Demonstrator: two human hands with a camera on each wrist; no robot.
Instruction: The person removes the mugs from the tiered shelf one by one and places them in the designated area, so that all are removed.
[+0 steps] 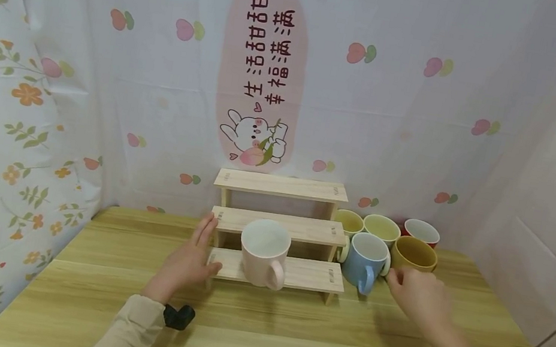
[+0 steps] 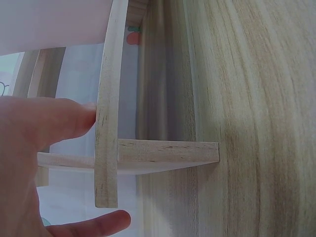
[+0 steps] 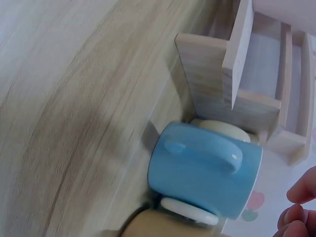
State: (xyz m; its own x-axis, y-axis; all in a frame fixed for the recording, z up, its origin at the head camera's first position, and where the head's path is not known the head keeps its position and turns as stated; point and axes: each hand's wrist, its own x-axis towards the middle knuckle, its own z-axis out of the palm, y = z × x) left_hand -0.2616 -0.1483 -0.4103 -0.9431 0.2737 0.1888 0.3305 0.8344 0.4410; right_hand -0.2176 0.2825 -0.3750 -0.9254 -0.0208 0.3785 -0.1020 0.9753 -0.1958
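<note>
A wooden three-tier shelf (image 1: 277,225) stands at the back of the table, with a pale pink mug (image 1: 262,256) on its lowest step, handle toward the front right. My left hand (image 1: 186,268) is at the shelf's left end, fingers straight, thumb touching the lowest board (image 2: 109,148). To the right of the shelf stands a light blue mug (image 1: 365,260), its handle facing forward. Just in front of the mustard mug (image 1: 414,254), my right hand (image 1: 419,299) hovers with loosely bent fingers (image 3: 303,186) and holds nothing.
Behind the blue mug are an olive-yellow mug (image 1: 349,222), a pale yellow mug (image 1: 381,229) and a red mug with a white inside (image 1: 421,231). A printed cloth (image 1: 401,120) hangs behind the wooden table (image 1: 283,344), and a floral cloth (image 1: 2,154) at its left.
</note>
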